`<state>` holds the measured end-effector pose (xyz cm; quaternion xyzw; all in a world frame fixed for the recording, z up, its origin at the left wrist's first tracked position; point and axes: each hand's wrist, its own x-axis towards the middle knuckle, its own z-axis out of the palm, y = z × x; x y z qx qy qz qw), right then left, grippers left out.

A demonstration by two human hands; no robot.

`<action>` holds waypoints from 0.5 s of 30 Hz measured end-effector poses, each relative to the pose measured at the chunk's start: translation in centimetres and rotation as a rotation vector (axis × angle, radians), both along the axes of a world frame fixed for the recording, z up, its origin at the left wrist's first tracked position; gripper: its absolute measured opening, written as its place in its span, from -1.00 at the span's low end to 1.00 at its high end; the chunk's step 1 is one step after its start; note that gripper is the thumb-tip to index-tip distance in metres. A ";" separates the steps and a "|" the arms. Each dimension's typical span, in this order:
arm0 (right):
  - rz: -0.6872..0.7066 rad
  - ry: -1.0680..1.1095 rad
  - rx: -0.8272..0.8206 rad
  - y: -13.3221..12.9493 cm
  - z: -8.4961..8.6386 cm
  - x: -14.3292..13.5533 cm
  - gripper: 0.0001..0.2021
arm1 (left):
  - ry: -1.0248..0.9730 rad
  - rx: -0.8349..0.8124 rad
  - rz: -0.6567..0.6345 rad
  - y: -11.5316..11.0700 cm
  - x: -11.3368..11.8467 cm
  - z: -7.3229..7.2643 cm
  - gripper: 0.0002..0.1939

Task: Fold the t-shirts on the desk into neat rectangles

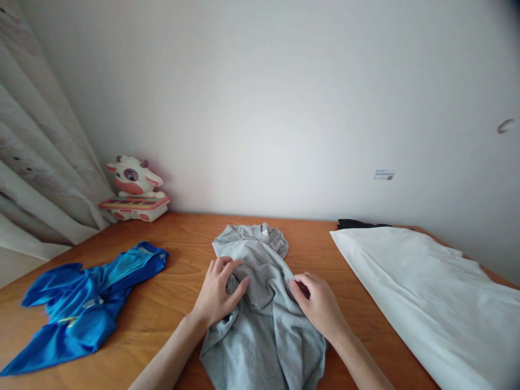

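Soft, even light fills the room, its source hard to tell, brightest in a pale bloom on the wall (264, 124) toward twelve o'clock and greyer in the folds of the curtain (44, 70) near ten. Shadows stay gentle, gathering in the creases of the shirt (252, 341) at six, with a faint pinkish tinge on the wall beside the toy (134, 184) at nine. A dark blur swallows the corner at two, the hook (506, 126) near three looks smeared, and the cloth (430, 287) at four stretches outward.
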<state>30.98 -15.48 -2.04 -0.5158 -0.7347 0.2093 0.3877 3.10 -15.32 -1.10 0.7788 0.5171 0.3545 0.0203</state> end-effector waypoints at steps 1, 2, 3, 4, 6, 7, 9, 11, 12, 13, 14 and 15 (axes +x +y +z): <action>0.060 0.123 -0.074 -0.4 0.6 -0.3 -0.60 | 0.005 -0.008 -0.046 -0.3 0.2 0.4 -0.61; 0.149 0.232 -0.159 -1.0 1.1 -0.6 -0.57 | 0.012 -0.029 -0.102 -0.5 0.4 0.7 -0.56; 0.254 0.318 -0.246 -1.5 1.6 -1.0 -0.55 | 0.025 -0.054 -0.157 -0.8 0.6 1.0 -0.45; 0.362 0.379 -0.326 -2.2 2.0 -1.5 -0.53 | 0.051 -0.079 -0.207 -1.0 0.8 1.2 -0.32; 0.542 0.448 -0.428 -3.3 2.4 -2.5 -0.49 | 0.135 -0.127 -0.285 -1.4 1.2 1.5 -0.20; 0.592 0.469 -0.442 -3.6 2.4 -3.0 -0.50 | 0.170 -0.148 -0.307 -1.4 1.3 1.5 -0.26; 0.544 0.510 -0.386 -3.8 2.3 -3.6 -0.55 | 0.133 -0.192 -0.318 -1.3 1.4 1.4 -0.51; 0.319 0.538 -0.244 -3.3 2.0 -3.6 -0.57 | -0.096 -0.234 -0.281 -0.9 1.2 1.1 -0.68; 0.194 0.539 -0.177 -2.9 1.8 -3.4 -0.56 | -0.270 -0.249 -0.251 -0.5 1.1 1.0 -0.71; 0.092 0.527 -0.126 -2.5 1.6 -3.0 -0.55 | -0.470 -0.256 -0.219 -0.1 0.9 1.0 -0.71; 0.031 0.498 -0.094 -2.1 1.4 -2.6 -0.53 | -0.684 -0.254 -0.186 0.4 0.7 1.0 -0.67; 0.012 0.455 -0.087 -1.9 1.2 -2.3 -0.52 | -0.892 -0.250 -0.160 0.8 0.3 1.2 -0.63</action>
